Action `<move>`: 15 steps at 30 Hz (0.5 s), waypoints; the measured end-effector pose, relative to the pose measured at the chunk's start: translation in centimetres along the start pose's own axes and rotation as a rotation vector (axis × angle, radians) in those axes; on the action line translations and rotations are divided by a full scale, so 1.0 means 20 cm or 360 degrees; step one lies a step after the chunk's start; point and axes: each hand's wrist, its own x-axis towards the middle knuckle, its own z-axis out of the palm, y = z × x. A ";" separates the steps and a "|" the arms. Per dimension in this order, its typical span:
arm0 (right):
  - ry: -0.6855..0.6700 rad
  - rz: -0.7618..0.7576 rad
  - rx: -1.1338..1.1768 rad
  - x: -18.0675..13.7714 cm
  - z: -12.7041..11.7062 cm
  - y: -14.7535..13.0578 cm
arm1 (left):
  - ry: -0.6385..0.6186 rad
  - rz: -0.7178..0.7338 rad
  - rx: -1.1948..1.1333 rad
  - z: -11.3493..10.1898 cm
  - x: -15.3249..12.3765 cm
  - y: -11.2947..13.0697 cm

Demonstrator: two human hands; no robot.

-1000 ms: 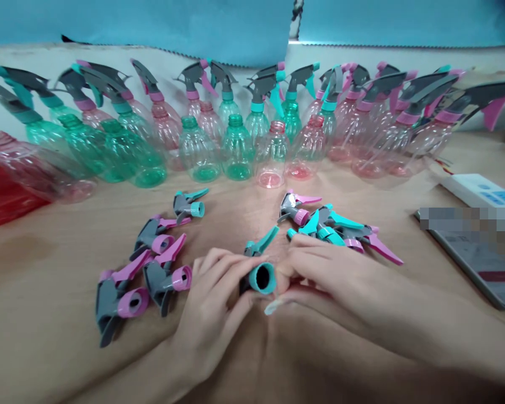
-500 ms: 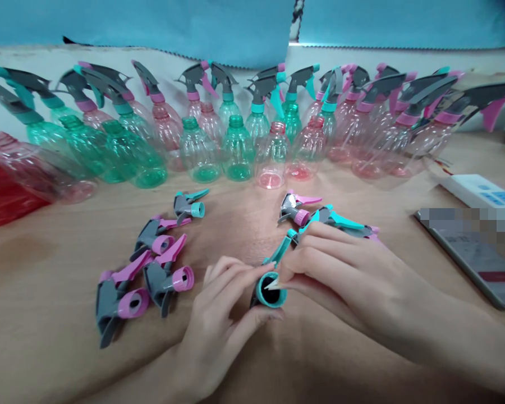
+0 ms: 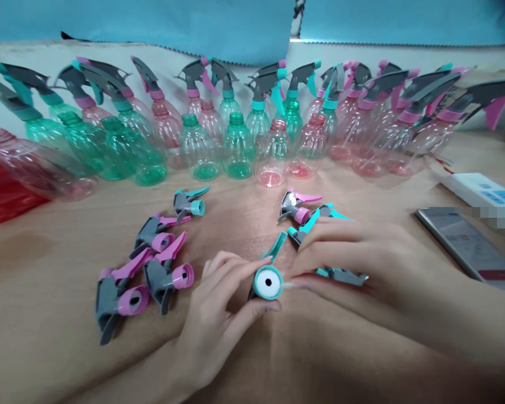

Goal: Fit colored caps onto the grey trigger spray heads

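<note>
My left hand (image 3: 219,314) is closed round a grey spray head with a teal cap (image 3: 267,282), its open end turned toward me. A white disc with a dark hole sits inside the cap. The teal trigger points away from me. My right hand (image 3: 362,264) lies just right of it, fingers drawn together, thumb and forefinger tips pinched at the cap's rim with nothing visible between them. That hand covers part of a pile of teal and pink spray heads (image 3: 303,213).
Pink-capped spray heads (image 3: 151,264) lie loose at the left. Rows of green and pink bottles (image 3: 235,146), some with spray heads fitted, stand along the back. A red bag (image 3: 0,196) lies far left. A phone (image 3: 467,247) and a white box (image 3: 483,196) lie at the right.
A white disc now sits in the teal cap, which was dark and hollow before. My right hand has shifted down over the pile, and the spray head has tilted more toward me.
</note>
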 end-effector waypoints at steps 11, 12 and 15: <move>-0.0067 -0.0116 -0.0045 0.02 0.04 0.03 | -0.0035 0.0068 0.0042 0.00 0.00 0.01; -0.0084 -0.0117 -0.0045 0.02 0.04 0.03 | -0.0039 0.0072 0.0049 0.00 0.00 0.01; -0.0098 -0.0125 -0.0083 0.01 0.05 0.03 | -0.0056 0.0081 0.0070 -0.01 0.01 0.00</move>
